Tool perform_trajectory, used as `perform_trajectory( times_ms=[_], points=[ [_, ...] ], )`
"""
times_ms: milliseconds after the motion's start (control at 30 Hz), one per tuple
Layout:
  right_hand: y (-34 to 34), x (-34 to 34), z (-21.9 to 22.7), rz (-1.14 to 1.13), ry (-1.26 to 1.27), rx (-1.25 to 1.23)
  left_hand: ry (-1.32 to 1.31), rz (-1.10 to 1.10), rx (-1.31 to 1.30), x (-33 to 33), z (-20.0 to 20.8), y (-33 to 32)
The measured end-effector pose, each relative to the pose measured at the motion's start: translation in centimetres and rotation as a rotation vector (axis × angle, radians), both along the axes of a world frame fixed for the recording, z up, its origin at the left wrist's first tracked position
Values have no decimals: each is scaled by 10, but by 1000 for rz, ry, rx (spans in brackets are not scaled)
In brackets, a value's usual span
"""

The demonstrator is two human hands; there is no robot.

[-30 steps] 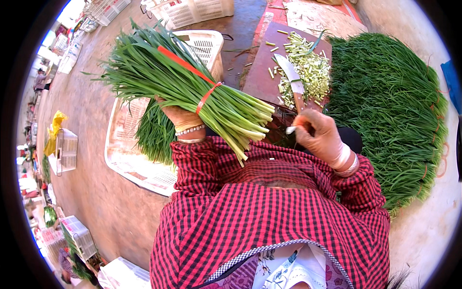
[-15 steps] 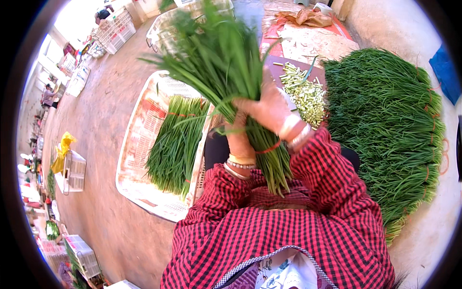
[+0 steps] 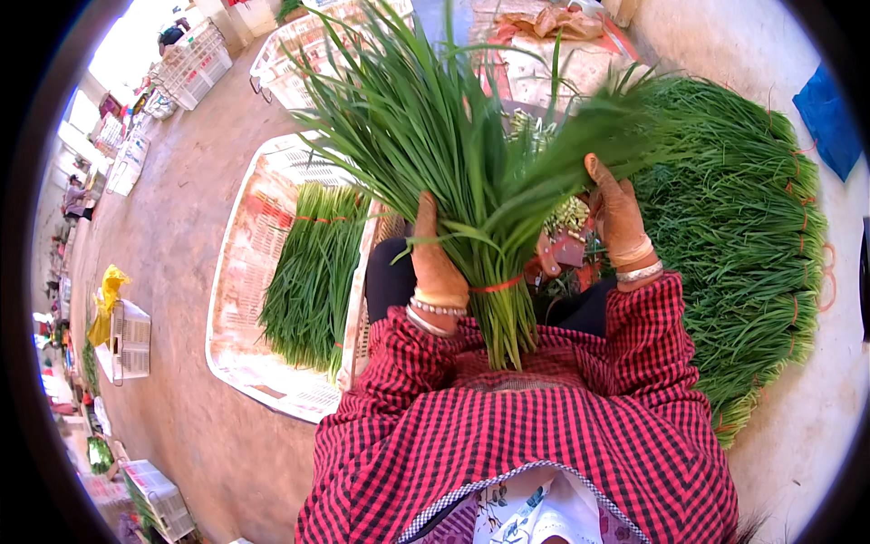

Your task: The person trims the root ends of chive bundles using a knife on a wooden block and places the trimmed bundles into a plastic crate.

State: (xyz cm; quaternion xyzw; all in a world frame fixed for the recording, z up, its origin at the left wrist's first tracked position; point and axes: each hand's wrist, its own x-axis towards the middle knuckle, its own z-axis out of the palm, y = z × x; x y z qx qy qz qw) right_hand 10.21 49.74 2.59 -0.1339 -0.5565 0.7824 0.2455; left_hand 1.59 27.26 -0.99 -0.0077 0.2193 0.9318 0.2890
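Upright in front of my lap is a bunch of garlic chives (image 3: 426,136), tied near its pale stem ends by a red band (image 3: 497,286). My left hand (image 3: 437,263) is wrapped round its left side, thumb up, just above the band. Part of the leaves fans out to the right, blurred, and my right hand (image 3: 620,222) grips that part with the thumb raised. Some right fingers are hidden behind leaves. Beyond the bunch, chopped pale stem ends (image 3: 569,216) are partly covered.
At my left, a white plastic crate (image 3: 237,295) holds tied chives (image 3: 313,276). A large pile of banded bunches (image 3: 743,227) lies at my right beside a pale wall. More crates stand farther off, one with a yellow bag (image 3: 111,299). A person (image 3: 76,197) sits far left.
My right hand has moved from the middle of the bunch out to the right, pulling part of the leaves aside. The bunch has opened into two fans; my left hand still holds it.
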Motion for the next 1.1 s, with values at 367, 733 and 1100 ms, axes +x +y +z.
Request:
perform_trajectory(
  times_ms=[367,733,1100],
  points=[
    [-59,14,-52,500,-203,-219,174,-152,-356,-62,22,14],
    [-58,31,-14,612,-282,-502,40,-557,-243,-6,-54,2],
    [-66,58,14,404,-128,66,311,-252,186,-64,-21,13]
  ],
)
